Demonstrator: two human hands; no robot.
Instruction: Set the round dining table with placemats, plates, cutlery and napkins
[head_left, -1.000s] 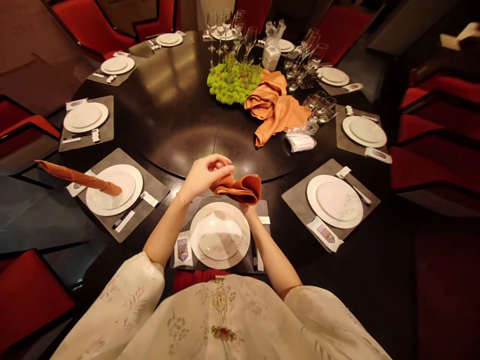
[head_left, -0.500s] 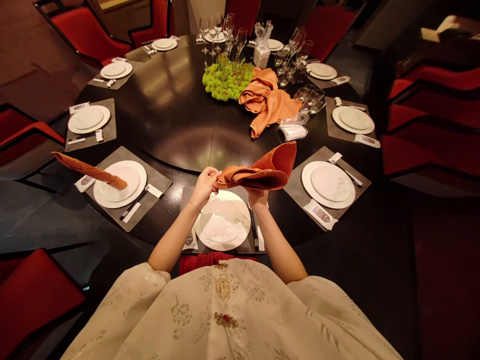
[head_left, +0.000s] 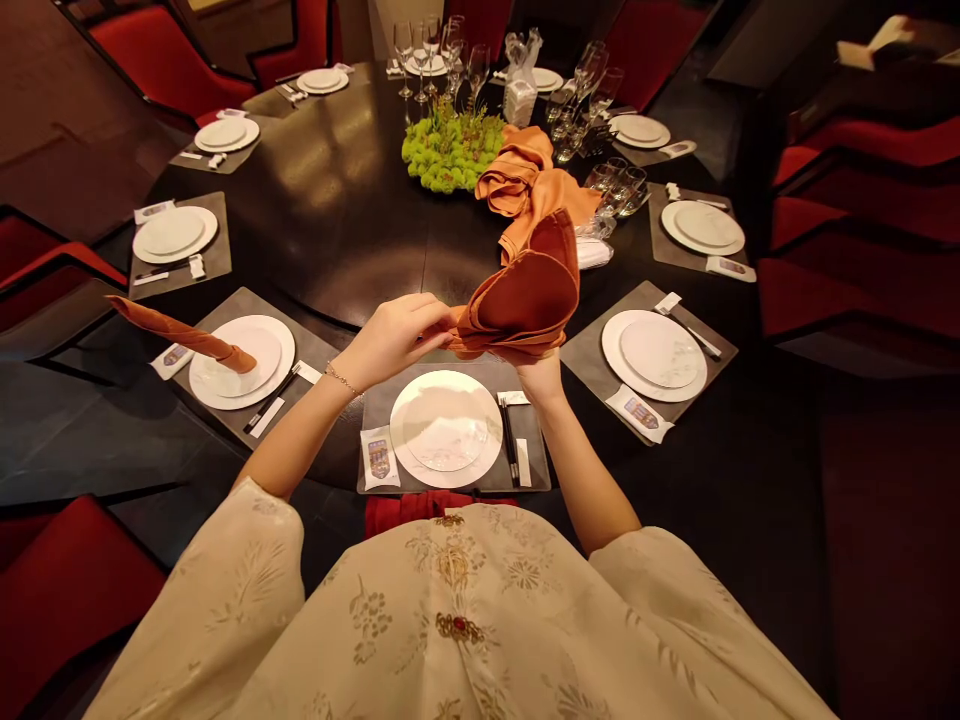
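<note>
An orange cloth napkin (head_left: 517, 300), folded with a wide flared end, is held up above the place setting in front of me. My left hand (head_left: 409, 338) pinches its narrow end at the left. Beneath the flared part, my right hand (head_left: 541, 375) grips the cloth from below, its fingers mostly hidden. Under the napkin lie stacked white plates (head_left: 446, 440) on a grey placemat (head_left: 532, 475). Black chopsticks (head_left: 509, 440) rest right of the plates, and a white packet (head_left: 379, 457) lies to their left.
On the left setting's plate, a rolled orange napkin (head_left: 184, 335) stands slanted. A green moss centrepiece (head_left: 450, 150), a pile of orange napkins (head_left: 525, 180), stemmed glasses (head_left: 427, 50) and short tumblers (head_left: 619, 185) occupy the table's far middle. Red chairs (head_left: 161, 55) surround it.
The napkin's flared end has tipped upward and turned its opening toward me. My left hand has moved slightly left and up, its back now showing more. My right hand has shifted a little right.
</note>
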